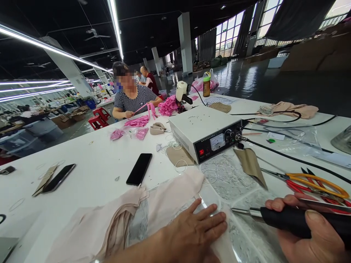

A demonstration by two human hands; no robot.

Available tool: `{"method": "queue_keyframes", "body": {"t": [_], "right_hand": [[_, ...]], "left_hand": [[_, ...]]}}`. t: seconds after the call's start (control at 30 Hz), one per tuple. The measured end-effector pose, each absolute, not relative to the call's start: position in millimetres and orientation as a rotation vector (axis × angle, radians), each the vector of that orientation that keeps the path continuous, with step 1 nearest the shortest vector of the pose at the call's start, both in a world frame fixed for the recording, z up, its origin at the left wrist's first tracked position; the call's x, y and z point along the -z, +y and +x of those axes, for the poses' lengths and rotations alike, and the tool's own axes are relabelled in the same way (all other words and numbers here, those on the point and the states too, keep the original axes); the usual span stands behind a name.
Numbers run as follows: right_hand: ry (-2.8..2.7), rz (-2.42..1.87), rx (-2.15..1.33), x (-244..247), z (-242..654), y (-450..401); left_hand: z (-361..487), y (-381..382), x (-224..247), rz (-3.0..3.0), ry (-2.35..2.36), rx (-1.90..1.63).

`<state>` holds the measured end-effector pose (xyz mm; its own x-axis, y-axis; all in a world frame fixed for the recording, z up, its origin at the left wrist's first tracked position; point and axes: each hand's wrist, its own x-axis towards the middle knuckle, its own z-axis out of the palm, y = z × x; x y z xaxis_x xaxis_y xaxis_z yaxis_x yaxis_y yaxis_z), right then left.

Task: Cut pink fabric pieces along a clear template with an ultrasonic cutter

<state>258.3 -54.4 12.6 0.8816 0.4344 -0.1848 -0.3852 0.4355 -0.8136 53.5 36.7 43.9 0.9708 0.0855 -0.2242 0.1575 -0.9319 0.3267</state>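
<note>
My left hand (196, 226) lies flat with its fingers spread on pale pink fabric and a clear template over a grey marbled sheet (233, 175). My right hand (315, 230) is wrapped round a black-handled tool (287, 219), whose thin metal tip points left, just right of my left fingertips. A folded stack of pale pink fabric (109, 219) lies to the left of my left hand. Beyond the hands stands a white control box (205, 128) with a dial, a lit red switch and a black cable.
Two black phones (139, 169) lie on the white table (90, 157). Orange-handled scissors (318, 180) and red-handled ones are at right. Across the table a person in a striped shirt (135, 98) handles pink strips (137, 120). A lidded bottle (206, 86) stands further back.
</note>
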Motion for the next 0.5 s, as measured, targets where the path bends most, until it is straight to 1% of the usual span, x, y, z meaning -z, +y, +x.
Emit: {"method": "queue_keyframes", "body": {"t": [0.23, 0.5], "right_hand": [[0.002, -1.009, -0.489, -7.4, 260.6, -55.6], [-0.122, -0.982, -0.451, 9.1, 267.8, -60.2]], "left_hand": [[54.9, 37.4, -47.2, 2.739, 0.175, 0.345], [50.8, 37.1, -33.3, 2.834, 0.154, 0.222]]}}
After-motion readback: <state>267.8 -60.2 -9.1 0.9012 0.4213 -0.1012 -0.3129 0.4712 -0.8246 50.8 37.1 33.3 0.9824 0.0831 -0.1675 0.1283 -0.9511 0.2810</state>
